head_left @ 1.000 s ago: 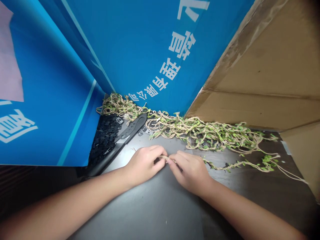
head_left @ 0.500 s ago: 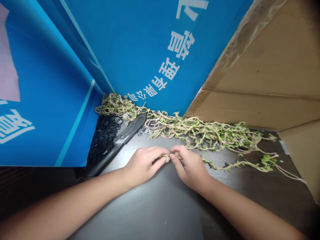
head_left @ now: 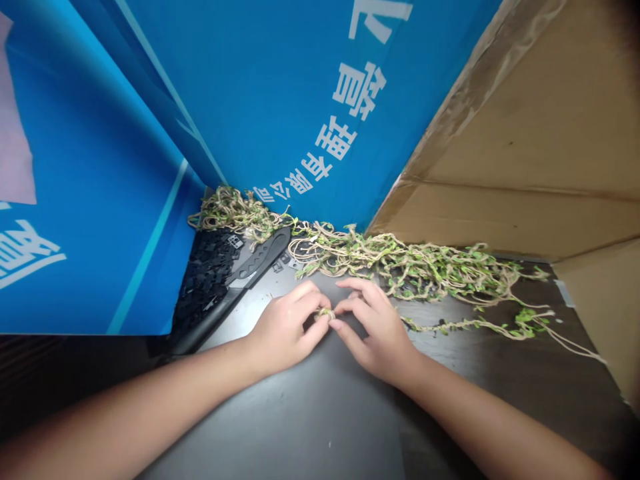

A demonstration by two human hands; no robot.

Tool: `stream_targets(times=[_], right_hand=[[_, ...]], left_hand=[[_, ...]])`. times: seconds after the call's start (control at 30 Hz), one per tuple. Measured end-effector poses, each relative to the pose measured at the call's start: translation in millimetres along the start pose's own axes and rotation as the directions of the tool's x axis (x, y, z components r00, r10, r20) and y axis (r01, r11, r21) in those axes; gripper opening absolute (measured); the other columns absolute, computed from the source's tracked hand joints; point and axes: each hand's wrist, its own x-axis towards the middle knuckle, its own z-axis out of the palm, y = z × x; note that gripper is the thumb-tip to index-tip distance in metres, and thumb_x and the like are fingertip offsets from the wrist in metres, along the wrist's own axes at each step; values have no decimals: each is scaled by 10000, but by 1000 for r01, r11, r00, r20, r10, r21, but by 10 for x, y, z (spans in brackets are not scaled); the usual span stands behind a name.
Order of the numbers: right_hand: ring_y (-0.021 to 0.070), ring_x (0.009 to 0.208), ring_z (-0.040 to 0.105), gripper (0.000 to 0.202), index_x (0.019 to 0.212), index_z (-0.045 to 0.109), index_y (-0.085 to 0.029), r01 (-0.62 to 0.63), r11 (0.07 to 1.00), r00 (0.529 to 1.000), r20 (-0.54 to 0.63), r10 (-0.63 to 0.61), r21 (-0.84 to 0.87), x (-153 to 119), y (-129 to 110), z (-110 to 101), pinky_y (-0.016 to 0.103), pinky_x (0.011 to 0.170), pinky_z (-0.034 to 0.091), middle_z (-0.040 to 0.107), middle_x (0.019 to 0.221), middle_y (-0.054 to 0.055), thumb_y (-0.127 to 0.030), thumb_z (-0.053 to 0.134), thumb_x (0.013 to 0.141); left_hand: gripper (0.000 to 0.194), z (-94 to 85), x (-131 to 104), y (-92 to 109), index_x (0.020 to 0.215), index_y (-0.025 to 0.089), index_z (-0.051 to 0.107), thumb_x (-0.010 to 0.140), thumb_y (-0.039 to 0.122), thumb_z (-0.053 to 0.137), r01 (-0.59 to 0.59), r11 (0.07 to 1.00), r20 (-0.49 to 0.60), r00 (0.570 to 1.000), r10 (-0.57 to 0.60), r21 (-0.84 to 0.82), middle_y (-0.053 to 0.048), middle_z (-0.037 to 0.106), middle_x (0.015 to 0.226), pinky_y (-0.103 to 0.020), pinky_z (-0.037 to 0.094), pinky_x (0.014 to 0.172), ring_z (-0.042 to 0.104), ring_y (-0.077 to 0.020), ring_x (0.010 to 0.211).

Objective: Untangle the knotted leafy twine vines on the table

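we see the left hand point(head_left: 287, 327) pinching a small bunch of leafy twine point(head_left: 325, 315) between its thumb and fingers. this bunch lies at its fingertips, above the grey mat point(head_left: 300, 413). the right hand point(head_left: 377, 327) is just beside it, with fingers curved and parted; we cannot tell if its thumb and a finger also pinch the twine.

to the right, a leafy strand point(head_left: 465, 325) lies on the dark table point(head_left: 480, 387). beyond the hands is the large twine pile point(head_left: 430, 267), and farther left a smaller twine heap point(head_left: 230, 210). a black tool point(head_left: 265, 257) lies slanted beside many small black pieces point(head_left: 205, 267). the blue panel point(head_left: 260, 87) and the cardboard point(head_left: 530, 133) stand close behind the piles.

the right hand hides whether strand and bunch are joined.
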Motion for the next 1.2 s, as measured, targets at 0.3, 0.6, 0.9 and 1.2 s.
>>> stream_targets(times=[0.3,0.6,0.9,1.2], right_hand=[[279,1214,554,147,997,562,-204,109,982,989,-80,-122,-152,9,-32,-30,481,991,486,562,1367,143,-112,607,891],[267,1120,579,134,994,548,-183,136,968,987,-52,-149,-210,-2,-8,-12,454,943,520,566,1332,164,-98,601,904],[302,1154,582,250,1134,588,-160,145,957,982,-79,-169,-252,-27,-50,-28,464,947,510,568,1333,184,-185,674,901],[250,1071,601,180,1087,615,-171,115,977,983,-121,-139,-181,-19,27,10,428,923,515,603,1293,146,-106,646,922]], left_hand=[[115,-1,46,23,973,192,647,984,288,585,124,981,93,989,-110,-151,-22,603,942,-255,394,685,550,-125,785],[249,-62,147,18,892,157,657,990,370,573,269,863,296,944,-147,-428,-24,606,888,-248,414,715,549,-128,806],[314,-21,135,-7,848,146,657,1001,404,566,289,821,173,957,-233,-492,-29,639,868,-258,436,769,575,-136,841],[177,-25,129,11,916,164,702,909,338,672,277,904,161,958,-236,-326,-19,634,901,-239,428,700,564,-116,775]])
